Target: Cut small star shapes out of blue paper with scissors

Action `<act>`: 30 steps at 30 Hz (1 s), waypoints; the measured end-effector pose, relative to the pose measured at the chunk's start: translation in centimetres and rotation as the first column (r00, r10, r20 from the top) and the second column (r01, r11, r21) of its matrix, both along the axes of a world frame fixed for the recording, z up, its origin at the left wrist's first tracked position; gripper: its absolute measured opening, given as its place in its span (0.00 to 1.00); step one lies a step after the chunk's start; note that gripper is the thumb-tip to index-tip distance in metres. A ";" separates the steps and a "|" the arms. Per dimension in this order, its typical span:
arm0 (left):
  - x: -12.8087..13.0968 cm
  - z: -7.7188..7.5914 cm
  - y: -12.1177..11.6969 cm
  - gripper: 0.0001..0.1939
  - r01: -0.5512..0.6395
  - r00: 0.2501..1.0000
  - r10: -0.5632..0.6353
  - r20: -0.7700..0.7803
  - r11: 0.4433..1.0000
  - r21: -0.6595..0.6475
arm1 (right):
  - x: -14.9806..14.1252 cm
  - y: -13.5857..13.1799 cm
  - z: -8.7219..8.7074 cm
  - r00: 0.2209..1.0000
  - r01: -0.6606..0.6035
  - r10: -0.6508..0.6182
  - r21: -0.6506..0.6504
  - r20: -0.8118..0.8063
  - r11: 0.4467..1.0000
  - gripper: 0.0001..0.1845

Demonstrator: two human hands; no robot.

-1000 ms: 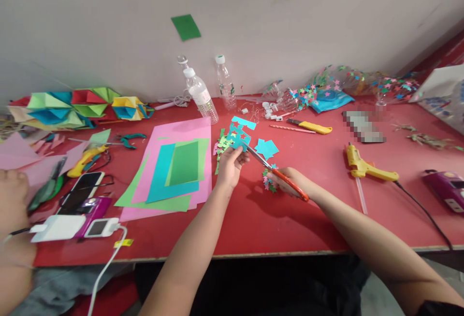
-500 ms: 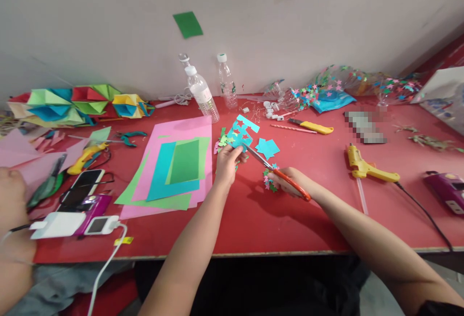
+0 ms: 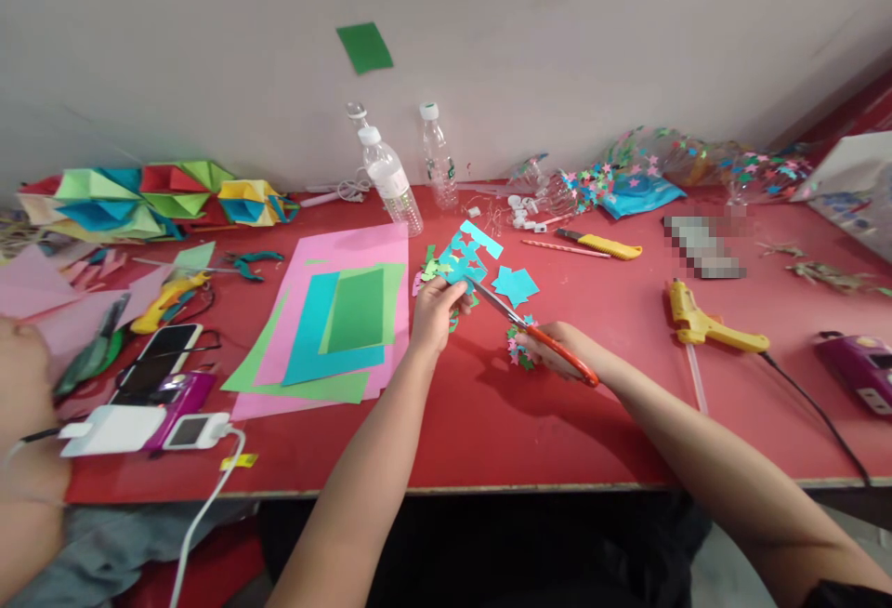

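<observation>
On the red table (image 3: 488, 431), the scissors (image 3: 550, 348) are held in the fingers of the right hand (image 3: 557, 348). Against their blades, the blue star-cut paper (image 3: 465, 253) is pinched between the left hand's (image 3: 439, 306) thumb and fingers.

So I'm at this long red desk (image 3: 557, 441), and the front edge looks kinda worn, with a pale strip running along it. Right behind it there's a plain greyish-white partition (image 3: 229, 59) with a few faint smudges and one green square (image 3: 365, 47) on it. Top left, over the partition, I can see a bit of something brown and pale blue, too cut off to tell. Light's soft, and there's a pale patch of floor (image 3: 731, 534) down at lower right.
</observation>
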State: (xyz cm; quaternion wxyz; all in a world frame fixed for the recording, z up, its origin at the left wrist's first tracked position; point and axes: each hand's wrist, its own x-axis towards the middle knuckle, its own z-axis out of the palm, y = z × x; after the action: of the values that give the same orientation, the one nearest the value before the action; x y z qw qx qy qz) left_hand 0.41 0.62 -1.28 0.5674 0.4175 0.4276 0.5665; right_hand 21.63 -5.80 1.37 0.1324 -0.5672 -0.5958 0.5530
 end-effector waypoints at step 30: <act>2.3 0.2 -1.0 0.18 -0.171 0.961 0.179 0.211 0.984 -0.057 | -0.9 -0.8 -0.8 0.977 0.002 -0.008 -0.028 -0.212 1.000 0.30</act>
State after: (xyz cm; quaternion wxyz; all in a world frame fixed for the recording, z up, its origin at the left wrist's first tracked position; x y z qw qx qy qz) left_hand 2.67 -0.38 -1.10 0.5659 0.3036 0.4096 0.6480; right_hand 20.69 -6.60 0.54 0.1888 -0.5080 -0.5693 0.6183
